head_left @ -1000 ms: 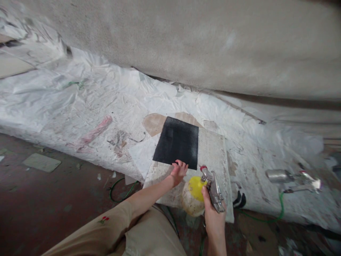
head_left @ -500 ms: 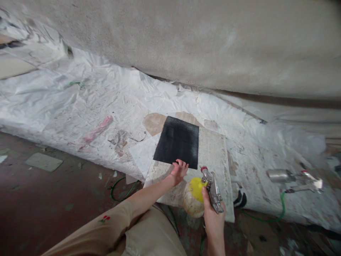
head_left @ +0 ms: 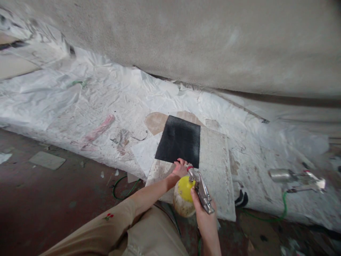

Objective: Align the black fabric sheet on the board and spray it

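Note:
A metal spray gun (head_left: 203,193) with a red-ringed nozzle is gripped in my right hand (head_left: 207,217). Its dirty white cup with a yellow top (head_left: 185,193) hangs on the left side. The nozzle sits close to the near edge of a square black sheet (head_left: 179,142), beside my left hand (head_left: 180,169). My left fingers are curled at that edge, holding the sheet; the gun partly hides this hand. Under the sheet's near and right parts lies a pale, paint-crusted board (head_left: 215,156).
Wrinkled white plastic sheeting (head_left: 117,92) covers the low platform. A second spray gun (head_left: 306,179) with a silver cup lies at right on a green hose (head_left: 284,206). Pink crumpled plastic (head_left: 99,129) is at left. A grey draped wall (head_left: 186,39) rises behind.
My right hand has moved the spray gun left, bringing its nozzle up beside my left hand. My left hand stays at the black sheet's near edge. The view has shifted slightly.

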Demonstrator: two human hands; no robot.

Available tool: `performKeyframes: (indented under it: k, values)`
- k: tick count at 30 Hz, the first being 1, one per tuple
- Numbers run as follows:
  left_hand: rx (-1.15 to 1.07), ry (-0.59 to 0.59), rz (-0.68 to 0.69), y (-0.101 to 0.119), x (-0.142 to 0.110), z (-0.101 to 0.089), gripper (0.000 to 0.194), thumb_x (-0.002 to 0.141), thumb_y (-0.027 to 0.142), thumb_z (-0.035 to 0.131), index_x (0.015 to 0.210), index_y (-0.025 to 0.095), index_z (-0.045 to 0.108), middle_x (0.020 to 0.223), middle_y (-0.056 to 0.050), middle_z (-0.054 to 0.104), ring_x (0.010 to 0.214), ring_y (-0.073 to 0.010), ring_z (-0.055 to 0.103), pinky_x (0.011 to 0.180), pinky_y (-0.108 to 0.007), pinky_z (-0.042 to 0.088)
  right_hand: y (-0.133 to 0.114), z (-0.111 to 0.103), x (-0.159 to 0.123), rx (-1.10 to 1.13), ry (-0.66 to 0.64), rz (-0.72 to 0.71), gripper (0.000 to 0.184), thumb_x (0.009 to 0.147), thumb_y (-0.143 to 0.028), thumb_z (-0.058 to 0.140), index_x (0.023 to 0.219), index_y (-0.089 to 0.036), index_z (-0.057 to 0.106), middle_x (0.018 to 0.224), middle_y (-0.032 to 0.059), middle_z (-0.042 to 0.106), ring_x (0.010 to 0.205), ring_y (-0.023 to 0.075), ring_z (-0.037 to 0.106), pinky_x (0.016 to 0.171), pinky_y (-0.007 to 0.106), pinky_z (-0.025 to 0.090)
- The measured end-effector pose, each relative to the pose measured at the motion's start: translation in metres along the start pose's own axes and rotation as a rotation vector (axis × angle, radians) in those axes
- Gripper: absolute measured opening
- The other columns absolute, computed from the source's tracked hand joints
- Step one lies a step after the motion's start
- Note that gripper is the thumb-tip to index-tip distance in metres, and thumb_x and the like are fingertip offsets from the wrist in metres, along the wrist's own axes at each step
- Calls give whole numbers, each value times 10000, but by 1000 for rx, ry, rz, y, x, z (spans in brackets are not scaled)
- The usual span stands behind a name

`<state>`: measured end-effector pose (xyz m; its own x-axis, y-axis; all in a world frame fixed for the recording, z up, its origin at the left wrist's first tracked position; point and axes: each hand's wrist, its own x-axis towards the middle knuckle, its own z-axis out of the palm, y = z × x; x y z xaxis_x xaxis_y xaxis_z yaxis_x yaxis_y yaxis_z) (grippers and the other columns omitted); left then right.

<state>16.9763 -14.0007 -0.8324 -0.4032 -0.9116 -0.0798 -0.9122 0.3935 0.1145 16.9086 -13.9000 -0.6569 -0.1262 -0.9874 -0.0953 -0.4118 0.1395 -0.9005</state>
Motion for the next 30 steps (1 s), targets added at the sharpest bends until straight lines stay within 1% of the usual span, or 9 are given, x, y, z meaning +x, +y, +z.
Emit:
performKeyframes:
  k: [5,10,13,16,19,22,24,27,30]
  values:
    - [-68,10,-1,-1,-2,-8,471,900,106,348,1333,193,513,1223,-192,520,1150,-392,446,785,-596,477,5,3,-3,6,17,10,222,801,-388,629,867,-184,684,797,53,696,732,210,639,672,314,535]
    - [5,-5,-13,1,4,-5,407,921,150,372,1295,148,534,1181,-208,545,1111,-403,491,722,-561,504,15,0,-6,-8,80,51,254,800,-412,631,883,-178,686,817,64,702,756,219,644,697,326,534]
    - [62,10,-2,1,6,0,381,938,240,433,1294,148,532,1171,-213,551,1099,-414,504,703,-532,514,20,-3,-7,-10,118,55,272,804,-435,616,872,-181,685,812,63,703,760,222,646,705,334,530]
    - [94,35,15,1,4,5,474,923,388,507,1330,145,509,1166,-227,541,1089,-426,505,696,-529,517,27,-6,-9,-3,201,102,328,767,-457,660,912,-165,687,889,86,717,826,239,654,744,346,525]
    - [156,68,31,0,1,8,541,926,449,487,1391,175,453,1177,-222,528,1084,-410,506,705,-522,517,33,-8,-10,11,282,148,397,744,-474,685,968,-146,690,993,114,718,911,258,656,804,358,516]
    - [202,93,43,-1,-1,10,557,926,469,474,1403,183,439,1162,-213,530,1067,-404,514,694,-510,522,35,-9,-11,-7,321,151,406,742,-483,687,955,-137,693,970,116,720,885,256,659,787,352,518]
    - [205,97,44,-1,-1,10,553,926,464,475,1400,180,441,1158,-214,531,1063,-407,518,683,-510,527,34,-8,-12,-28,313,149,374,745,-474,687,911,-139,692,892,102,723,813,242,659,733,338,521]
    - [166,76,33,0,2,9,501,929,430,486,1353,164,485,1147,-212,539,1073,-412,520,680,-526,533,29,-4,-10,-24,245,105,321,770,-450,661,887,-153,692,840,83,719,775,229,654,705,330,523]
    - [131,52,15,2,6,13,376,942,309,463,1273,149,544,1129,-202,554,1085,-407,524,681,-527,542,22,0,-5,1,192,48,300,785,-437,640,900,-165,696,859,78,719,804,233,660,729,343,531]
